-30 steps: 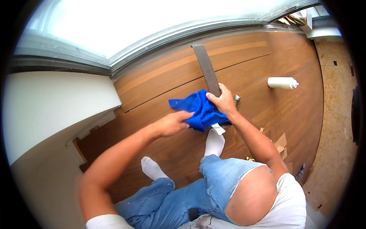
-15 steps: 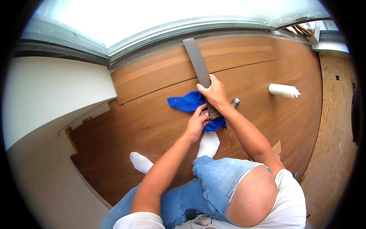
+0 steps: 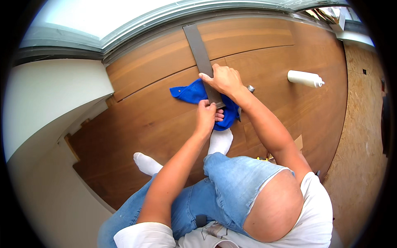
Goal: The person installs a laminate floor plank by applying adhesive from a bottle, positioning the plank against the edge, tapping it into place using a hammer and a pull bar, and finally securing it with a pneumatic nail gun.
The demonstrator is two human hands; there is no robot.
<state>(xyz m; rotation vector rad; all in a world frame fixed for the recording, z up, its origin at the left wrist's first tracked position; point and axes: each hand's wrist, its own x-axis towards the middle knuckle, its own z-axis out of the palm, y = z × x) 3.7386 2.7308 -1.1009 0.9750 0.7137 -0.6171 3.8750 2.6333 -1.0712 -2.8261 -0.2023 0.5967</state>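
My right hand (image 3: 225, 80) grips a long flat grey bar (image 3: 194, 41) around its lower half, thumb across the left side. My left hand (image 3: 206, 115) is closed on the bar's near end, fingers curled at its edge and underneath. A crumpled blue cloth (image 3: 188, 93) lies under that end and spreads to both sides, close to my socked foot (image 3: 220, 140). A small metal cylinder (image 3: 250, 88), mostly hidden, sits just right of my right hand.
The wooden floor (image 3: 256, 58) runs to a glass door frame (image 3: 165, 22) ahead. A white squeeze bottle (image 3: 302, 77) lies at the right, with a board strip (image 3: 359, 115) beyond. A white ledge (image 3: 49, 91) borders the left; cardboard (image 3: 297, 142) shows behind my right arm.
My left hand left the cloth's upper folds and took hold of the bar's near end, which now lies over the cloth. The whole scene sits higher in the picture.
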